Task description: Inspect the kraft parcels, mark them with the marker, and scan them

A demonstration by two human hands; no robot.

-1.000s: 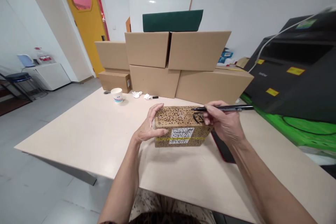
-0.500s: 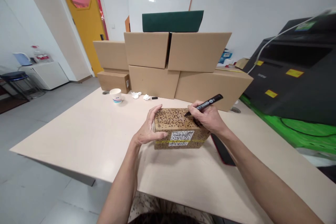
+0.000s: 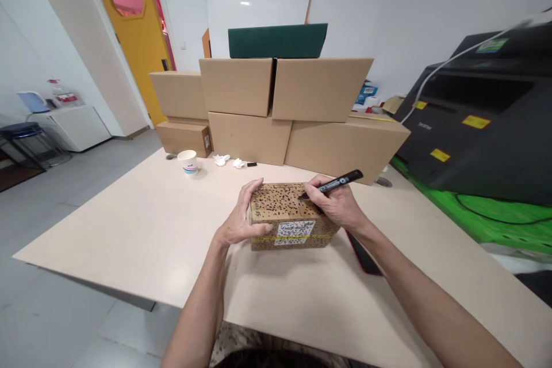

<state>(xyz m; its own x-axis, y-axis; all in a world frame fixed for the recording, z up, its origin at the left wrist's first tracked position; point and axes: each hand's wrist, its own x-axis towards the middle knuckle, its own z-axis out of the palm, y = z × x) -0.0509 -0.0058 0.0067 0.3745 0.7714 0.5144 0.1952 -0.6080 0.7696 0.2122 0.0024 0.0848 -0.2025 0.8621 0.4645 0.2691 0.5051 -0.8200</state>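
Observation:
A small cardboard box (image 3: 276, 207) covered in black marks stands on the pale table (image 3: 129, 230), with a white label (image 3: 295, 232) and a yellow strip on its near side. My left hand (image 3: 241, 221) grips the box's left end, thumb on the near side and fingers at the far edge. In my right hand (image 3: 334, 201) is a black marker (image 3: 338, 182), its tip at the top face of the box. A dark, red-edged flat object (image 3: 364, 256) lies partly hidden under my right forearm.
Large cardboard boxes (image 3: 245, 137) are stacked along the far edge, a green box (image 3: 278, 41) on top. Before them are a paper cup (image 3: 188, 162), crumpled tissues (image 3: 221, 160) and a black cap (image 3: 252, 164). A big dark machine (image 3: 470, 109) stands at the right.
The view has shifted slightly. The marker tip has moved a little to the left over the box top, and my right hand has moved with it. My left hand keeps its hold.

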